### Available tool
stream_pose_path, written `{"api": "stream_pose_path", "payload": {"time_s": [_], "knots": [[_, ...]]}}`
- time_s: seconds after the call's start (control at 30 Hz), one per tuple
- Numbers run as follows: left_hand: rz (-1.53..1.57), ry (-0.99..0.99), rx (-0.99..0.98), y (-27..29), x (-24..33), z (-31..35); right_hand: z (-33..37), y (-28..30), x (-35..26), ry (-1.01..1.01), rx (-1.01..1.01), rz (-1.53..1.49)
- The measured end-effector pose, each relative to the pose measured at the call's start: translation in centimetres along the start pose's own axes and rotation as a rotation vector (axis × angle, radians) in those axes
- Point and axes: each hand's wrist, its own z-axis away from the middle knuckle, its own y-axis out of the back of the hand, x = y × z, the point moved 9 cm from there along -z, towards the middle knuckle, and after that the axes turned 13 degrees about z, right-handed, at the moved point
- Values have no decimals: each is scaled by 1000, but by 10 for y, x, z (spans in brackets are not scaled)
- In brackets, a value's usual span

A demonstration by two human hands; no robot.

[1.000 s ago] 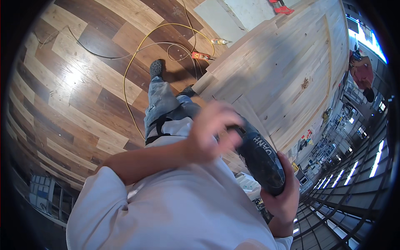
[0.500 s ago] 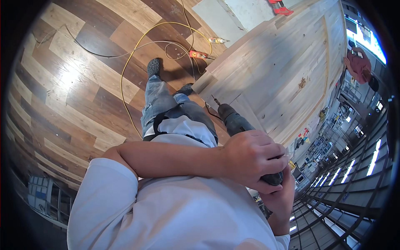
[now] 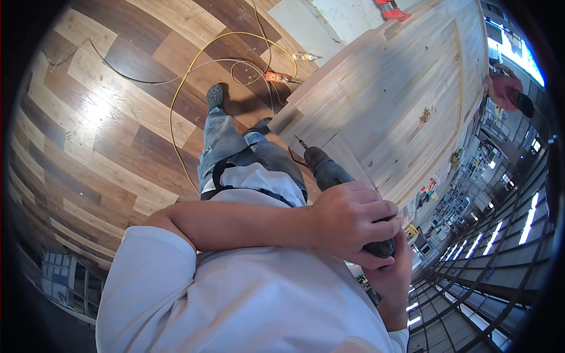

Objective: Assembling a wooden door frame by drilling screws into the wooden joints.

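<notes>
A dark power drill (image 3: 331, 172) lies slantwise across the near edge of the wooden panel (image 3: 382, 106), its thin bit (image 3: 302, 142) pointing forward and left. My left hand (image 3: 356, 222) is closed over the back of the drill, with the forearm crossing in front of my chest. Below it, my right hand (image 3: 393, 272) is wrapped round the drill's rear end and handle; most of its fingers are hidden behind the left hand and the tool. Whether the bit touches wood I cannot tell.
Wood shavings (image 3: 426, 115) lie on the panel. A yellow cord (image 3: 173, 117), an orange outlet box (image 3: 278, 77) and a bottle (image 3: 304, 57) are on the plank floor near my feet. A red clamp (image 3: 393, 13) sits at the far edge. Another person (image 3: 506, 94) stands across the panel.
The drill and both hands have shifted slightly left, with the grip unchanged. The other person at the far right has changed posture.
</notes>
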Motion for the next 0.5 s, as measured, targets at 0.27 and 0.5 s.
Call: {"api": "stream_pose_path", "payload": {"time_s": [0.27, 0.5], "knots": [[-25, -34, -4, 6, -3, 9, -6, -8, -4, 50, -13, 50], [-33, -21, 12, 4, -6, 9, -7, -3, -10, 31, 23, 78]]}}
